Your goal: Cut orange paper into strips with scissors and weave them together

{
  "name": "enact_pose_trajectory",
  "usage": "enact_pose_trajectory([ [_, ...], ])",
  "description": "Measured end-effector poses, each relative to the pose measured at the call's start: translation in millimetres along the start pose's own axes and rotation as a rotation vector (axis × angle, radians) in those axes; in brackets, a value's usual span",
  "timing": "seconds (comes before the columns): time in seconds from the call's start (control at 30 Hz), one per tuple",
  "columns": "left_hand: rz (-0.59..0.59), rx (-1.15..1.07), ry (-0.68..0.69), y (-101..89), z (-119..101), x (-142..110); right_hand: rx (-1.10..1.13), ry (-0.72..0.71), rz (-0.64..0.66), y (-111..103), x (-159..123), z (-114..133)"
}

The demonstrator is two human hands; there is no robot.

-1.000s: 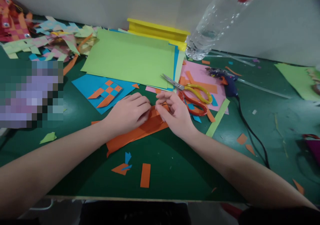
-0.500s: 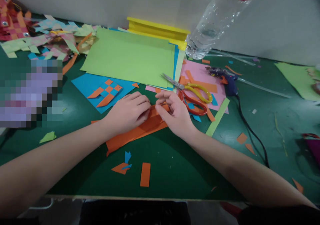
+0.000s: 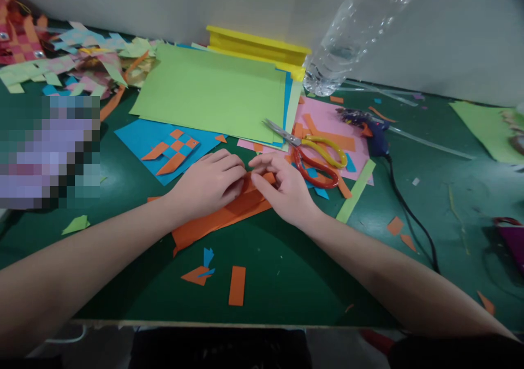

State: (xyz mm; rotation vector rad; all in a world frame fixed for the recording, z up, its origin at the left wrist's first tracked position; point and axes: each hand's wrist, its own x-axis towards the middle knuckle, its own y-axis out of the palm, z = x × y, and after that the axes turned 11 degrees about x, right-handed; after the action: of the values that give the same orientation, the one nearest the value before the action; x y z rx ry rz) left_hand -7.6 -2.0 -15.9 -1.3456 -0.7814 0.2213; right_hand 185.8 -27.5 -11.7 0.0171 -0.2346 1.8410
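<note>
A folded length of orange paper [image 3: 221,218] lies slantwise on the green table beneath both my hands. My left hand [image 3: 215,180] is closed, its fingers curled over the paper's upper edge, with the fingertips hidden. Beside it, my right hand [image 3: 289,191] has its thumb and bent fingers round the right end of the same paper. The fingertips of the two hands nearly meet. Just past my right hand lie scissors [image 3: 301,142] with one yellow and one red handle. A woven orange and blue paper fish [image 3: 176,149] rests on blue paper [image 3: 135,140] beyond my left forearm.
Green sheets [image 3: 213,90] lie at the back by a yellow holder [image 3: 257,44] and a clear bottle [image 3: 341,44]. A glue gun [image 3: 376,134] trails its cord on the right. Paper strips [image 3: 82,58] heap at the back left; an orange rectangle [image 3: 237,286] lies in front.
My right hand's fingers have edged slightly left, closer to my left hand. The orange paper stays in place under both hands, and the view has shifted a little.
</note>
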Motion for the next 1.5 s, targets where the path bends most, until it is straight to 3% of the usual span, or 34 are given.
enact_pose_trajectory([
  [0.6,-0.011,0.012,0.011,0.5,0.0,0.1,-0.039,0.01,0.001,0.1,0.4,4.3],
  [1.07,0.005,0.025,0.019,0.5,-1.8,-0.8,0.072,-0.152,-0.283,0.7,-3.4,3.8],
  [1.5,-0.039,0.118,0.064,0.4,-3.7,-0.6,-0.011,-0.313,-0.339,0.2,-6.9,2.2],
])
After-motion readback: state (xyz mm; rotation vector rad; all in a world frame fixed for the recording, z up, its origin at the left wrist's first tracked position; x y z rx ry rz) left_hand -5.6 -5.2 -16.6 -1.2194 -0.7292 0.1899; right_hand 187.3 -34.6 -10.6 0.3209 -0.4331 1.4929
